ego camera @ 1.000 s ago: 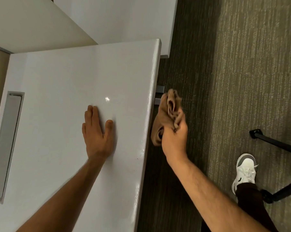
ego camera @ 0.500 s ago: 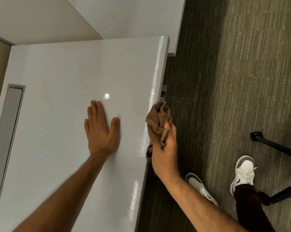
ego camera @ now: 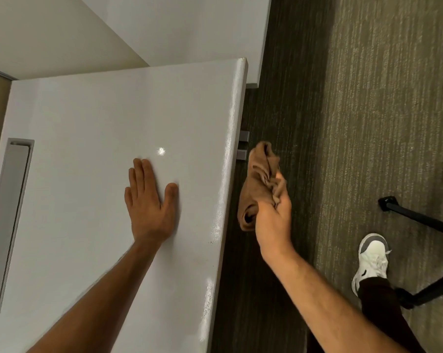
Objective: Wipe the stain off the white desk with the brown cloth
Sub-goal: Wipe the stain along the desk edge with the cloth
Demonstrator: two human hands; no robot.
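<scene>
So your right hand (ego camera: pixel 272 220) has the brown cloth (ego camera: pixel 260 184) bunched up in a fist, fingers curled round the middle of it, and it's hanging out past the desk edge over the carpet (ego camera: pixel 368 123), not touching the white desk (ego camera: pixel 100 123) at all. Your left hand (ego camera: pixel 149 207) is flat on the top, fingers straight, palm down, holding nothing.

The cloth looks soft and floppy, thin knit or microfiber kind of thing, super light. It folds into creases wherever you squeeze it, and one end sticks up above your knuckles while a rolled end pokes out below. Gripped as a wad like that, I'd guess you only get a small lumpy contact patch. Might be better to let it spread a bit and press it down under flat fingers so more fabric meets the surface.

The desk top is glossy and hard, smooth laminate by the look of it, with a rounded edge that catches glare. Probably slick, so the cloth should glide easily. There are some tiny dark specks near the edge (ego camera: pixel 211 242), just right of your left wrist; I think that's the stain, but they're too small to be sure. There's also a grey recessed tray (ego camera: pixel 9 212) set in the far left of the top.
</scene>
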